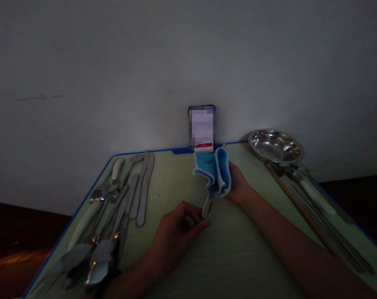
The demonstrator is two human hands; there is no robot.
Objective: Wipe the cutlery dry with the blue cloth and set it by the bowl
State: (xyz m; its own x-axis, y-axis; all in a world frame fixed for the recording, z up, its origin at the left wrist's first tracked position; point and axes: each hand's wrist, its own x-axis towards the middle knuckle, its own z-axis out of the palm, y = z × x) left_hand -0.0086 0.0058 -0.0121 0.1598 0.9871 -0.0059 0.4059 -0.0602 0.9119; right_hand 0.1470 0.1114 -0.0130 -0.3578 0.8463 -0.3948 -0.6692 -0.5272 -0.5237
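Observation:
My right hand (pixel 238 185) is closed round a folded blue cloth (pixel 215 170), held above the middle of the table. The cloth is wrapped over the upper part of a metal utensil (pixel 207 207), whose lower end sticks out below it. My left hand (pixel 176 232) pinches that lower end between thumb and fingers. Which kind of utensil it is stays hidden by the cloth.
A pale green table (pixel 232 257) with a blue edge stands against a white wall. Several knives and spoons (pixel 120 207) lie at the left. A steel bowl (pixel 275 145) and long utensils (pixel 312 203) lie at the right. A small box (pixel 202 128) leans against the wall.

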